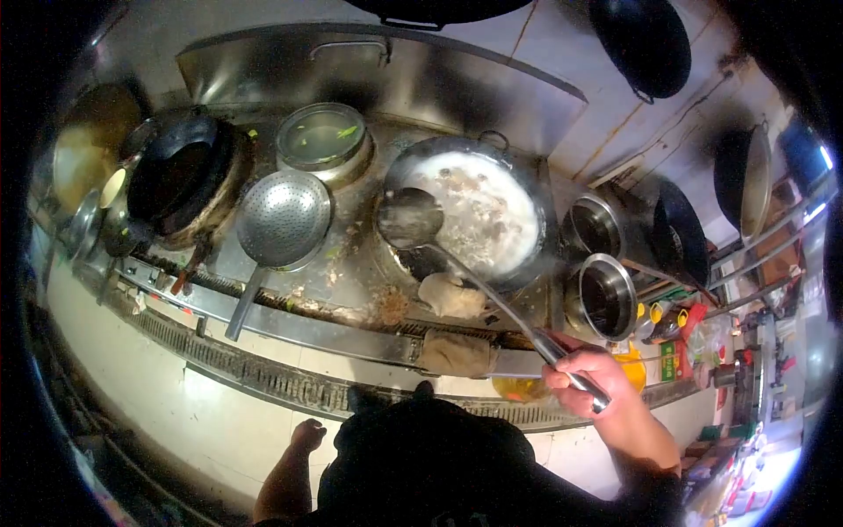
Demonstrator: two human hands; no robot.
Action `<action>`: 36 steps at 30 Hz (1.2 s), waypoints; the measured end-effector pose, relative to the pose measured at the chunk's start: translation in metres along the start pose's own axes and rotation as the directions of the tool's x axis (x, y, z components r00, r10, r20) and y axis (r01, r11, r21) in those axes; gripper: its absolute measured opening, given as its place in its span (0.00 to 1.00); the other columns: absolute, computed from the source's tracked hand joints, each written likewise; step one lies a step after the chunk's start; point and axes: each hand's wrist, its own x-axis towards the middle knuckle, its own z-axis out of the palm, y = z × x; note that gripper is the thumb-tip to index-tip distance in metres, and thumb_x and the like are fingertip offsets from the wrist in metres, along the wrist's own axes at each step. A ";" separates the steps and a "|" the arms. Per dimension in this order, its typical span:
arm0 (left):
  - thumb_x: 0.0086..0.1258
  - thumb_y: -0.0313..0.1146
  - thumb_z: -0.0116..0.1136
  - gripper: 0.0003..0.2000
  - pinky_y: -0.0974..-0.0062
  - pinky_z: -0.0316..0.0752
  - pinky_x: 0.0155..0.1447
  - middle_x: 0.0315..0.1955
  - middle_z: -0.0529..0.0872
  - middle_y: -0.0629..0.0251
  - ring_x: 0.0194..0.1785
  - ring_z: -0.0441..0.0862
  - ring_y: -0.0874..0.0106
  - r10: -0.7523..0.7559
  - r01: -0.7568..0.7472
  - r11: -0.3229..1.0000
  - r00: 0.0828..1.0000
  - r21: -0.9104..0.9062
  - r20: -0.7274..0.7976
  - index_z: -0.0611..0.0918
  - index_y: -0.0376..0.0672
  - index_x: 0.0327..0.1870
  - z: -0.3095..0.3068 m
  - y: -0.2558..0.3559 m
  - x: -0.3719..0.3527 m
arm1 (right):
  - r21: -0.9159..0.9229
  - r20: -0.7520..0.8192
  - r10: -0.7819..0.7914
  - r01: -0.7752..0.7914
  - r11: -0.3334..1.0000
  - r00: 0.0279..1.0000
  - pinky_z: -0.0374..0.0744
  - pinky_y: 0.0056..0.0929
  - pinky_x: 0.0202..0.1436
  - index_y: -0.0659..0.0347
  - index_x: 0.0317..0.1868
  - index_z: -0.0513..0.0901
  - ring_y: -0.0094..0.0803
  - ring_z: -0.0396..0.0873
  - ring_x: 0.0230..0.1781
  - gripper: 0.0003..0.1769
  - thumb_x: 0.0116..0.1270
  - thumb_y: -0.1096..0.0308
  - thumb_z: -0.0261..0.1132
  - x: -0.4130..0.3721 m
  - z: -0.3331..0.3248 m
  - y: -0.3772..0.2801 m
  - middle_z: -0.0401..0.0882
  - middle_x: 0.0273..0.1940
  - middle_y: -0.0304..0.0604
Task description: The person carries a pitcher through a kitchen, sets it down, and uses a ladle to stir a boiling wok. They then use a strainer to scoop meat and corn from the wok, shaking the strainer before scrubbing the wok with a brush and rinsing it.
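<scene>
Right grip is closed around the handle of the ladle — shaft slanted up-left, bowl held at the left side of the wok; left grip farther off — state cannot be told.

A single head-worn camera is looking forward and down over its wearer's dark-clothed torso, which is filling the bottom edge. The wide lens is facing the cooktop at close range, placing the wok just right of center and bending the cooktop's long front edge into a curve. Dark corners are ringing the rounded view, while the wall is rising behind at the top.
</scene>
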 end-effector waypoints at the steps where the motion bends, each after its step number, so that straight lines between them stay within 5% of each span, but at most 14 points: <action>1: 0.56 0.44 0.61 0.17 0.64 0.74 0.55 0.41 0.84 0.52 0.49 0.80 0.57 -0.001 0.001 1.000 1.000 0.000 0.000 0.83 0.43 0.42 0.003 -0.004 0.001 | -0.015 0.099 0.061 -0.060 0.998 0.993 0.60 0.23 0.06 0.59 0.35 0.70 0.25 0.65 0.08 0.08 0.64 0.64 0.56 0.006 -0.003 0.001 0.68 0.18 0.37; 4: 0.56 0.43 0.62 0.17 0.64 0.74 0.54 0.40 0.84 0.52 0.48 0.80 0.57 0.011 -0.011 1.000 1.000 0.005 -0.012 0.83 0.42 0.41 -0.001 0.003 -0.004 | 0.010 0.209 0.161 -0.167 0.986 0.965 0.56 0.23 0.07 0.59 0.29 0.72 0.23 0.63 0.07 0.09 0.64 0.64 0.56 0.031 0.009 0.013 0.65 0.12 0.36; 5: 0.56 0.43 0.62 0.17 0.64 0.74 0.54 0.40 0.84 0.52 0.48 0.80 0.57 -0.016 0.016 0.999 1.000 -0.035 -0.004 0.82 0.42 0.41 -0.008 0.012 -0.011 | 0.037 0.181 0.121 -0.129 0.991 0.976 0.59 0.22 0.07 0.57 0.46 0.67 0.26 0.64 0.08 0.11 0.64 0.68 0.54 0.041 0.012 0.021 0.67 0.19 0.40; 6: 0.56 0.43 0.62 0.16 0.64 0.74 0.54 0.39 0.85 0.52 0.48 0.80 0.57 -0.043 0.043 0.996 0.999 -0.075 0.006 0.82 0.42 0.41 -0.012 0.016 -0.016 | 0.063 0.151 0.081 -0.092 0.994 0.985 0.61 0.22 0.06 0.56 0.63 0.61 0.28 0.65 0.08 0.25 0.64 0.72 0.53 0.053 0.016 0.028 0.70 0.26 0.44; 10: 0.57 0.43 0.62 0.16 0.64 0.74 0.53 0.39 0.84 0.52 0.48 0.80 0.56 -0.037 0.035 0.997 0.999 -0.074 -0.022 0.82 0.42 0.41 0.004 -0.003 -0.011 | -0.035 0.237 0.180 -0.176 0.984 0.955 0.63 0.24 0.07 0.59 0.64 0.61 0.28 0.67 0.09 0.29 0.62 0.74 0.55 0.123 0.026 0.050 0.72 0.23 0.44; 13: 0.57 0.43 0.62 0.16 0.64 0.75 0.53 0.39 0.84 0.51 0.47 0.81 0.56 -0.009 0.006 0.999 0.999 -0.053 -0.051 0.82 0.42 0.41 0.020 -0.025 -0.008 | -0.223 0.068 -0.016 0.030 0.974 0.998 0.65 0.24 0.08 0.57 0.67 0.60 0.28 0.69 0.09 0.34 0.59 0.76 0.57 0.149 0.040 0.066 0.74 0.22 0.46; 15: 0.57 0.43 0.62 0.16 0.64 0.74 0.53 0.40 0.84 0.51 0.48 0.80 0.56 0.081 -0.083 0.995 0.996 -0.047 -0.049 0.83 0.43 0.41 0.029 -0.037 -0.006 | -0.753 0.094 -0.082 0.125 0.646 0.992 0.72 0.29 0.13 0.57 0.70 0.55 0.32 0.73 0.13 0.40 0.57 0.77 0.58 0.165 0.035 0.070 0.76 0.24 0.48; 16: 0.57 0.43 0.62 0.16 0.64 0.74 0.53 0.40 0.84 0.51 0.48 0.80 0.56 0.079 -0.081 0.995 0.996 -0.051 -0.050 0.83 0.43 0.41 0.035 -0.043 -0.006 | -0.756 0.094 -0.079 0.123 0.643 0.992 0.72 0.29 0.13 0.57 0.70 0.55 0.32 0.73 0.13 0.40 0.57 0.77 0.58 0.165 0.031 0.072 0.76 0.24 0.48; 18: 0.57 0.44 0.62 0.16 0.64 0.74 0.53 0.41 0.84 0.52 0.48 0.80 0.56 0.014 -0.014 1.000 1.000 0.003 -0.020 0.83 0.43 0.42 0.038 -0.045 -0.013 | -0.975 0.222 -0.283 0.214 -0.062 0.933 0.78 0.37 0.23 0.52 0.72 0.50 0.40 0.78 0.19 0.40 0.60 0.71 0.57 0.160 0.026 0.073 0.78 0.27 0.53; 19: 0.57 0.44 0.62 0.16 0.64 0.74 0.53 0.41 0.84 0.52 0.48 0.80 0.56 0.013 -0.013 1.000 1.000 0.000 -0.020 0.83 0.43 0.42 0.041 -0.046 -0.013 | -0.975 0.222 -0.281 0.213 -0.064 0.934 0.78 0.37 0.23 0.52 0.72 0.50 0.40 0.78 0.19 0.40 0.60 0.71 0.57 0.154 0.025 0.070 0.78 0.27 0.53; 21: 0.57 0.44 0.62 0.16 0.64 0.74 0.53 0.40 0.85 0.53 0.48 0.81 0.57 -0.114 0.122 0.974 0.992 -0.193 0.053 0.83 0.44 0.42 0.050 -0.055 -0.012 | -0.946 -0.020 -0.211 -0.087 -0.313 0.977 0.80 0.45 0.33 0.45 0.73 0.46 0.47 0.80 0.23 0.40 0.63 0.65 0.54 0.128 0.034 0.059 0.79 0.28 0.58; 26: 0.57 0.44 0.62 0.16 0.64 0.75 0.51 0.37 0.85 0.54 0.45 0.82 0.57 -0.035 0.032 0.989 0.999 -0.143 -0.018 0.83 0.42 0.40 0.051 -0.053 -0.007 | -0.901 -0.032 -0.380 -0.191 -0.389 0.924 0.80 0.49 0.35 0.39 0.73 0.43 0.54 0.79 0.24 0.41 0.64 0.59 0.55 0.094 0.014 0.044 0.79 0.24 0.58; 30: 0.57 0.44 0.62 0.16 0.64 0.76 0.49 0.35 0.85 0.51 0.42 0.83 0.58 0.114 -0.126 0.987 0.987 -0.102 -0.113 0.82 0.40 0.39 0.031 -0.035 -0.001 | -0.885 -0.006 -0.698 -0.329 -0.330 0.716 0.79 0.49 0.35 0.41 0.72 0.46 0.54 0.79 0.26 0.43 0.61 0.65 0.60 0.089 -0.017 0.006 0.80 0.26 0.57; 36: 0.57 0.44 0.62 0.16 0.64 0.76 0.50 0.36 0.85 0.51 0.43 0.82 0.57 -0.026 0.019 0.990 0.999 -0.142 -0.047 0.82 0.40 0.39 -0.015 0.023 -0.020 | -0.804 -0.012 -0.808 -0.486 -0.342 0.589 0.79 0.48 0.39 0.60 0.70 0.54 0.52 0.81 0.31 0.39 0.59 0.66 0.59 0.123 -0.101 -0.053 0.81 0.32 0.59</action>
